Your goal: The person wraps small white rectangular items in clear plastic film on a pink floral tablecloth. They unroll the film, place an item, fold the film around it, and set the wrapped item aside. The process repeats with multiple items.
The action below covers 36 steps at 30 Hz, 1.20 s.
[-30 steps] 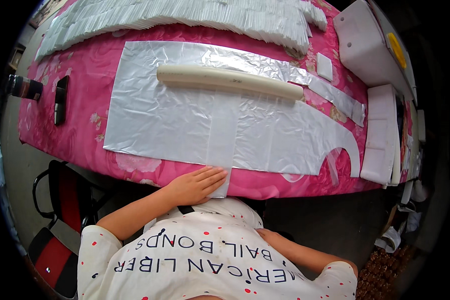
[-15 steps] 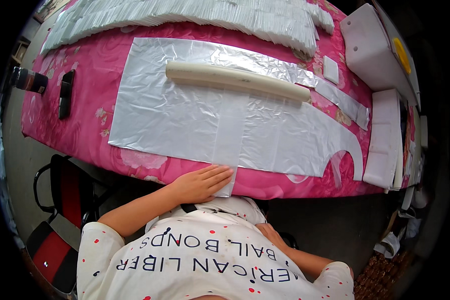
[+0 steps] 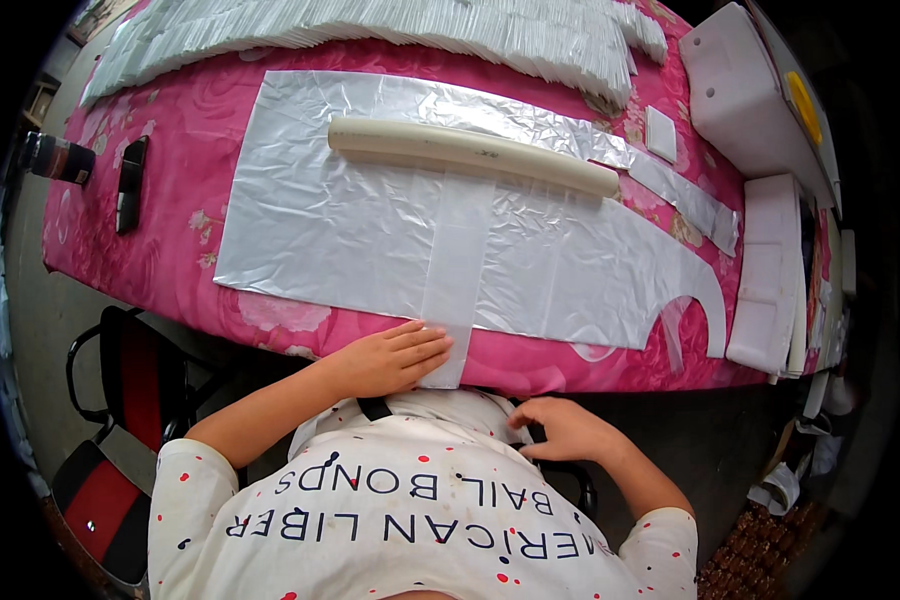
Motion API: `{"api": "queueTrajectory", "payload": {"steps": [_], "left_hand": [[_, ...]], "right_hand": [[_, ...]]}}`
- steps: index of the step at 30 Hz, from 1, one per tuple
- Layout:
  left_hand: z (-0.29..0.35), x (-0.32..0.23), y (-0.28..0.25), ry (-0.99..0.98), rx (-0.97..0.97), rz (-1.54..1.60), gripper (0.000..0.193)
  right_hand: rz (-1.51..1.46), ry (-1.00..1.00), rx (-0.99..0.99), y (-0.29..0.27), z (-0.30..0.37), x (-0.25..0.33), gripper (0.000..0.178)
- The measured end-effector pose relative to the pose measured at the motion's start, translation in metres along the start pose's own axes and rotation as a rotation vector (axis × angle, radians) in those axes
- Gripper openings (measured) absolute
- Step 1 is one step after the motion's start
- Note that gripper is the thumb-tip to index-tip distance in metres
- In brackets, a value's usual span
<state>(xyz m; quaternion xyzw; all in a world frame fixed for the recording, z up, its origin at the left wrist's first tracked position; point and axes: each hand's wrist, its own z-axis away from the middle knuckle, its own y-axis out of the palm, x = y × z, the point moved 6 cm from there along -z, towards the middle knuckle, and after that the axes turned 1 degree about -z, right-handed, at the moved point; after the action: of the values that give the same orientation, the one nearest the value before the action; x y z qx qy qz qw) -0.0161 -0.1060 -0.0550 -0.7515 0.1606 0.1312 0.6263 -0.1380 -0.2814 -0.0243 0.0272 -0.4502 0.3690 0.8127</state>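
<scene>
My left hand [image 3: 395, 358] lies flat, fingers stretched out, on the near end of a translucent plastic strip [image 3: 454, 270] at the table's front edge. The strip runs back across a thin white plastic apron [image 3: 320, 235] spread on the table, its curved cut-out toward the right. Across the apron lies a long off-white tube [image 3: 470, 152], which covers part of the strip. My right hand [image 3: 567, 428] is in front of my waist, below the table edge; its fingers are loosely bent and apart from the thumb, with nothing visible in them.
Rows of folded white plastic [image 3: 370, 25] line the far side of the pink flowered table cover [image 3: 170, 260]. A phone [image 3: 131, 185] and a dark jar [image 3: 58, 158] lie at left. White foam boxes [image 3: 735, 85] stand at right, near a small white pad [image 3: 660, 135]. A red-black chair [image 3: 135, 385] is left.
My right hand has risen from beside my waist into fuller view. The left hand has slid slightly left and back, the near end of the strip shifting left with it.
</scene>
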Motion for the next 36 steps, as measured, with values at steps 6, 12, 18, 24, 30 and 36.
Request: {"api": "queueTrajectory", "payload": {"steps": [6, 12, 18, 24, 30, 36], "left_hand": [[-0.003, 0.001, -0.012, 0.058, -0.148, 0.125, 0.039], [-0.005, 0.010, -0.029, 0.046, -0.272, 0.251, 0.043], [-0.018, 0.037, -0.032, -0.252, -0.169, -0.019, 0.056], [-0.025, 0.045, -0.031, -0.320, -0.286, 0.019, 0.056], [-0.034, 0.063, -0.044, -0.617, -0.362, 0.335, 0.050], [-0.036, 0.067, -0.045, -0.693, -0.447, 0.269, 0.059]], "right_hand": [[0.484, -0.502, -0.556, -0.055, -0.070, 0.056, 0.043], [0.598, -0.648, -0.628, -0.055, -0.104, 0.055, 0.036], [0.579, -0.597, -0.741, -0.056, -0.101, 0.053, 0.027], [0.482, -0.538, -0.805, -0.067, -0.096, 0.047, 0.026], [-0.129, -0.162, -0.759, -0.089, -0.111, 0.031, 0.014], [-0.382, 0.163, -0.579, -0.105, -0.132, 0.016, 0.030]]}}
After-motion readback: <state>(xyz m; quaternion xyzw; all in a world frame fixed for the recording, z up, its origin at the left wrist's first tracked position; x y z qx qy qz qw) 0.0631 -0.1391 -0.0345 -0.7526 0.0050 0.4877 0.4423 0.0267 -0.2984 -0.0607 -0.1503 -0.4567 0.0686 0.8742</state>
